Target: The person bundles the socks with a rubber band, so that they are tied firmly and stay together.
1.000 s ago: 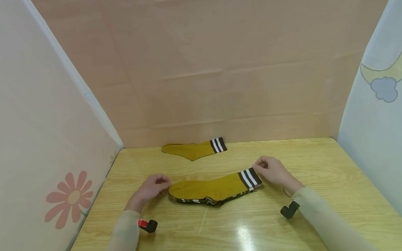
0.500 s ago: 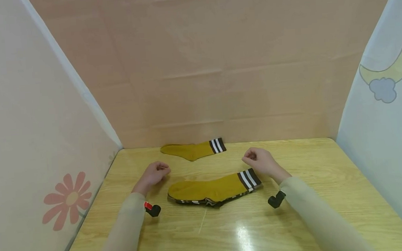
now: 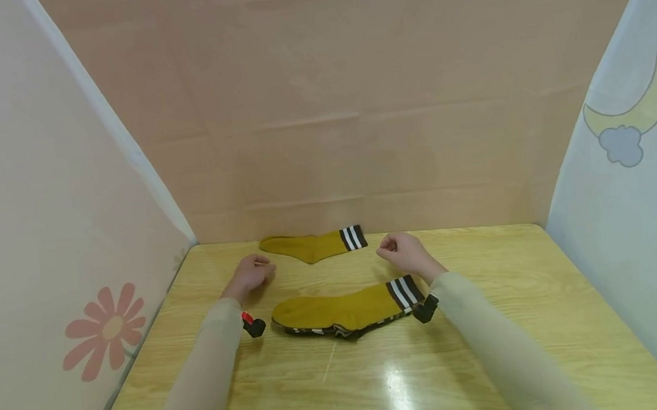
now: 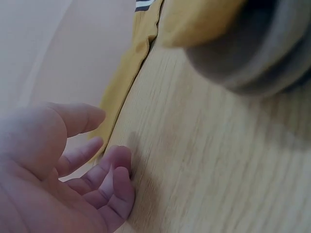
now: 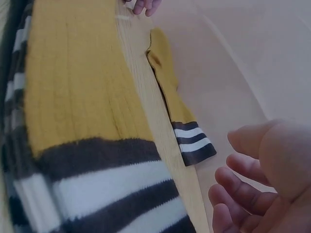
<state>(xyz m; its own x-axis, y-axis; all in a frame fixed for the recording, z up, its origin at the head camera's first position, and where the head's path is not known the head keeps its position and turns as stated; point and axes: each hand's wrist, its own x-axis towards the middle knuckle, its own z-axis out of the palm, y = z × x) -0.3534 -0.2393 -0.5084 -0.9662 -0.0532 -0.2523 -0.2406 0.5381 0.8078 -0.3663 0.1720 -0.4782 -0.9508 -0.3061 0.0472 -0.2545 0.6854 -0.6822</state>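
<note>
Fingers (image 5: 243, 188) nearer the far sock (image 3: 307, 248)

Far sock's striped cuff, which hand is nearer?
Right. The right hand is just right of the cuff, not touching; the left hand is farther left, near the toe.

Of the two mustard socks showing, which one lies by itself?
The back sock, by the wall: it lies directly on the table. The front sock, nearer you, tops a pile of other socks.
</note>
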